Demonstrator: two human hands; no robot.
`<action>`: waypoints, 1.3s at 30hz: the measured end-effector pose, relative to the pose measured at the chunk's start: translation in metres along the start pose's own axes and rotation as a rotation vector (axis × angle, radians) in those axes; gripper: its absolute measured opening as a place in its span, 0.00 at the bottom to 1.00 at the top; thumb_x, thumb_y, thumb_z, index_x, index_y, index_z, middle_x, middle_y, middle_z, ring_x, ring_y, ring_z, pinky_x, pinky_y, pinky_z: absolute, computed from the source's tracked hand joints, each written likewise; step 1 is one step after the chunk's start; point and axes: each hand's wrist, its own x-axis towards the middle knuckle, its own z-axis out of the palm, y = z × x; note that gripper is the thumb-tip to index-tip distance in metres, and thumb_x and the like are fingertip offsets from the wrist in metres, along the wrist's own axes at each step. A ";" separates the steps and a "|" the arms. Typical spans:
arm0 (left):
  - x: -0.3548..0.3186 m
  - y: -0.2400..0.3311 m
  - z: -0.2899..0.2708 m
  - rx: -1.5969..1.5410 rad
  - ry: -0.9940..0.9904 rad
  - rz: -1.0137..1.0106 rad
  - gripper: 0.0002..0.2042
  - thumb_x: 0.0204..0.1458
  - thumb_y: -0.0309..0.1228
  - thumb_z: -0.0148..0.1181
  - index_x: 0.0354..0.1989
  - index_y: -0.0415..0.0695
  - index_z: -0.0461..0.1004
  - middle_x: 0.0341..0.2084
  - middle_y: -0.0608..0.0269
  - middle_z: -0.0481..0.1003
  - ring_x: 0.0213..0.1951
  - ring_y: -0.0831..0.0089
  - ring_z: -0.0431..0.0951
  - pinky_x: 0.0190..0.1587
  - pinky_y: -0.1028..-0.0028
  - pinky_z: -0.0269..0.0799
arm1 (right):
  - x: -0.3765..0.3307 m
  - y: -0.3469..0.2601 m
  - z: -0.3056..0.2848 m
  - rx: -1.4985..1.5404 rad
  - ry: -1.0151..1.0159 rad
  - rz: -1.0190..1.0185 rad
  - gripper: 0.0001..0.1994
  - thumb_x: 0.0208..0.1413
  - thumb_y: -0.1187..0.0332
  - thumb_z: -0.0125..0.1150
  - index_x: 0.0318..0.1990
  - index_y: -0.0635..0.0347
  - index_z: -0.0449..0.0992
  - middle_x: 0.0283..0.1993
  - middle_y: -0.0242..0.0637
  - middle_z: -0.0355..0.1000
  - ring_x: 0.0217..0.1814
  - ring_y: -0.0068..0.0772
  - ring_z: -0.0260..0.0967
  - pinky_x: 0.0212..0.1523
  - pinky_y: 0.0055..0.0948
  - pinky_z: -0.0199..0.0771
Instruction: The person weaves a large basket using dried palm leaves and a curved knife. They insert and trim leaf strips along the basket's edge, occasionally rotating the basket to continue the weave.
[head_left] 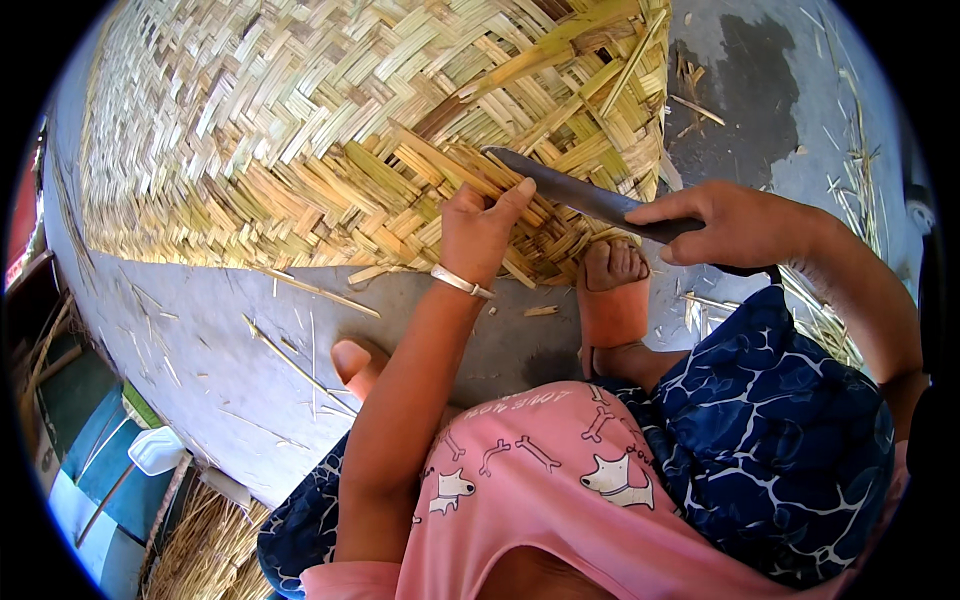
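Note:
A large woven mat of flat yellow-green plant strips (270,130) lies spread in front of me. My right hand (745,225) grips a dark long-bladed knife (580,195) by its handle end. The blade points left across the mat's near right corner, its tip over the weave. My left hand (478,230), a silver bangle on its wrist, is closed at the mat's near edge. Its thumb presses by the blade, and a tan strip (430,155) runs into its fingers. The fingertips are partly hidden.
My feet in orange sandals (615,310) rest on the grey floor (230,370) close to the mat. Loose strips (310,292) and scraps lie scattered around. A bundle of straw (205,550) and a white plastic container (157,450) are at lower left. A dark wet patch (745,90) marks the floor at far right.

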 end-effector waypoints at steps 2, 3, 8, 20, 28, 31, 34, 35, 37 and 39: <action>-0.001 -0.005 -0.004 -0.022 -0.017 -0.039 0.11 0.52 0.32 0.65 0.39 0.39 0.75 0.29 0.70 0.76 0.28 0.84 0.71 0.29 0.81 0.67 | 0.008 0.010 0.002 0.072 -0.003 -0.069 0.29 0.48 0.65 0.58 0.60 0.64 0.68 0.47 0.45 0.75 0.46 0.28 0.71 0.50 0.23 0.68; -0.001 -0.004 -0.003 -0.033 -0.025 -0.060 0.12 0.53 0.34 0.65 0.41 0.41 0.76 0.30 0.71 0.76 0.28 0.84 0.71 0.29 0.82 0.66 | 0.010 0.015 0.002 0.108 -0.006 -0.102 0.29 0.47 0.65 0.58 0.60 0.64 0.68 0.47 0.45 0.75 0.47 0.28 0.71 0.50 0.23 0.68; -0.006 0.001 -0.001 -0.061 -0.099 -0.015 0.11 0.55 0.31 0.62 0.43 0.39 0.77 0.31 0.70 0.77 0.31 0.84 0.71 0.33 0.80 0.68 | -0.002 0.003 -0.002 0.089 -0.016 -0.025 0.29 0.49 0.64 0.59 0.61 0.63 0.68 0.48 0.42 0.73 0.46 0.27 0.70 0.50 0.23 0.67; 0.000 -0.003 -0.012 -0.006 -0.120 0.019 0.11 0.55 0.33 0.63 0.39 0.37 0.78 0.29 0.69 0.77 0.30 0.84 0.72 0.34 0.79 0.69 | 0.045 0.023 0.038 0.143 0.129 -0.146 0.28 0.49 0.63 0.58 0.61 0.58 0.68 0.42 0.44 0.76 0.40 0.29 0.74 0.44 0.26 0.72; 0.005 0.003 0.001 -0.187 0.077 -0.183 0.12 0.52 0.35 0.67 0.32 0.36 0.78 0.22 0.69 0.75 0.19 0.83 0.70 0.24 0.82 0.68 | 0.070 0.030 0.062 -0.095 0.359 -0.178 0.28 0.48 0.67 0.56 0.61 0.53 0.67 0.38 0.47 0.76 0.36 0.35 0.76 0.42 0.29 0.74; 0.013 0.000 -0.001 -0.045 0.040 -0.048 0.14 0.50 0.37 0.68 0.30 0.36 0.78 0.19 0.69 0.75 0.18 0.83 0.69 0.22 0.81 0.67 | 0.079 0.033 0.055 -0.212 0.429 -0.270 0.29 0.47 0.65 0.57 0.61 0.52 0.66 0.36 0.50 0.75 0.34 0.40 0.76 0.40 0.30 0.74; 0.033 -0.012 -0.016 0.417 -0.019 0.086 0.16 0.50 0.40 0.68 0.27 0.36 0.78 0.17 0.68 0.74 0.18 0.82 0.69 0.21 0.80 0.66 | 0.074 0.026 0.050 -0.268 0.400 -0.228 0.30 0.46 0.65 0.57 0.61 0.52 0.66 0.34 0.49 0.75 0.32 0.44 0.75 0.37 0.33 0.74; 0.037 -0.008 -0.020 0.466 -0.055 0.030 0.16 0.50 0.40 0.68 0.27 0.36 0.77 0.17 0.67 0.74 0.18 0.82 0.69 0.21 0.79 0.66 | 0.074 0.025 0.051 -0.297 0.387 -0.204 0.30 0.46 0.65 0.57 0.62 0.52 0.66 0.33 0.48 0.75 0.32 0.45 0.75 0.37 0.34 0.74; 0.038 0.014 -0.022 0.566 -0.142 -0.090 0.17 0.50 0.42 0.67 0.27 0.36 0.77 0.18 0.66 0.75 0.18 0.81 0.70 0.21 0.79 0.66 | 0.073 0.025 0.052 -0.383 0.389 -0.200 0.28 0.47 0.66 0.57 0.61 0.52 0.66 0.33 0.48 0.74 0.33 0.46 0.74 0.36 0.37 0.73; 0.036 0.022 -0.027 0.402 -0.180 -0.197 0.16 0.51 0.41 0.66 0.29 0.37 0.77 0.19 0.65 0.76 0.19 0.80 0.71 0.22 0.79 0.66 | 0.071 0.023 0.051 -0.512 0.414 -0.254 0.26 0.50 0.65 0.57 0.60 0.52 0.67 0.33 0.48 0.74 0.34 0.48 0.73 0.37 0.39 0.72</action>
